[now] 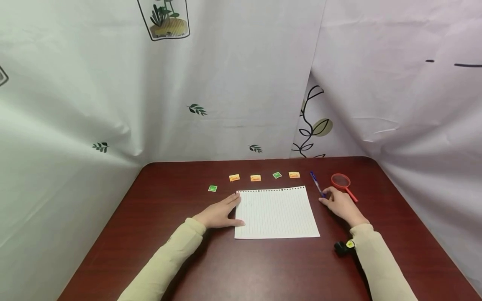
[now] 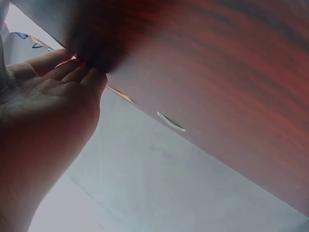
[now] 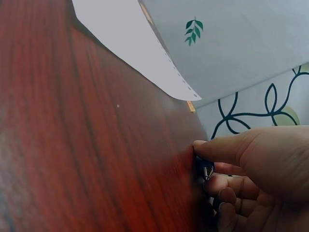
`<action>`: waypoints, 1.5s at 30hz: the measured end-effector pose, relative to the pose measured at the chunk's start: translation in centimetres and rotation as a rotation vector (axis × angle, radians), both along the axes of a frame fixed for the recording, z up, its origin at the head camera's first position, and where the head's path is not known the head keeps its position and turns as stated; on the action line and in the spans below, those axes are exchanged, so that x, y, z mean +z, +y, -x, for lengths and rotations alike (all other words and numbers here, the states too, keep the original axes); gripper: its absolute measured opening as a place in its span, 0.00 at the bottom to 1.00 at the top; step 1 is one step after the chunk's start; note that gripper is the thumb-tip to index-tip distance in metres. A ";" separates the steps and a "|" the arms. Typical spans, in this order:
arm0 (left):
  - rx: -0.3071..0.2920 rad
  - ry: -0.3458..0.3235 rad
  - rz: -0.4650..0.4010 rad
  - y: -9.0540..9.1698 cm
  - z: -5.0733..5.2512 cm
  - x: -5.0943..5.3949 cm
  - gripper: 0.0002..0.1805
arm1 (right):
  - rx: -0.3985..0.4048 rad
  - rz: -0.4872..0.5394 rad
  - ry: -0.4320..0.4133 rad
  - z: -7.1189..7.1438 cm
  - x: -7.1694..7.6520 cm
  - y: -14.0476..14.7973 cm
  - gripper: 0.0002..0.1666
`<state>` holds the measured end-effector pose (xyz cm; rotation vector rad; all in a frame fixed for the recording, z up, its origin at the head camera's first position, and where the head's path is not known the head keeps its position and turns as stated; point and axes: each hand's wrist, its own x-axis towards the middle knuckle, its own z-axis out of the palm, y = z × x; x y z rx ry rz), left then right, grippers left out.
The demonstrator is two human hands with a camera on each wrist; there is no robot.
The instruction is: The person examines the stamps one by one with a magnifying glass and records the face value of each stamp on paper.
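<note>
A lined sheet of loose-leaf paper (image 1: 276, 214) lies flat on the dark red-brown table, its punched holes along the far edge. My left hand (image 1: 219, 213) rests on the sheet's left edge, thumb spread from fairly straight fingers. To the right of the sheet, my right hand (image 1: 343, 207) pinches the near end of a blue pen (image 1: 315, 180) between thumb and fingers. The pen's tip (image 3: 207, 172) shows between them in the right wrist view; the rest of it is hidden there. A red magnifying glass (image 1: 341, 180) lies just beyond the right hand.
Beyond the sheet lie several small paper pieces, including an orange one (image 1: 255, 178) and a green one (image 1: 277, 175). Another green piece (image 1: 212, 188) is near the left fingertips. A small black object (image 1: 342, 248) is by the right sleeve. Light printed cloth (image 1: 233, 83) surrounds the table.
</note>
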<state>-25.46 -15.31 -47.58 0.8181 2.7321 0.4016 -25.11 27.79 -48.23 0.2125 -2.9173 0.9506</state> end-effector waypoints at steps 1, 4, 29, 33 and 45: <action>0.000 -0.002 -0.003 0.0 0.0 0.0 0.55 | -0.001 -0.001 0.001 0.0 0.0 0.0 0.22; 0.004 -0.008 -0.004 0.0 -0.1 0.0 0.55 | -0.004 0.018 -0.007 -0.1 0.0 0.3 0.24; 0.051 0.116 -0.004 -0.6 0.4 0.5 0.45 | -0.005 0.183 -0.042 -0.6 2.4 3.9 0.27; 0.054 0.144 -0.018 -0.9 0.7 0.7 0.43 | -0.066 0.203 -0.016 -1.0 3.1 5.3 0.29; 0.090 0.249 0.011 -1.7 2.2 1.1 0.38 | -0.261 0.254 0.063 -1.4 3.1 8.1 0.29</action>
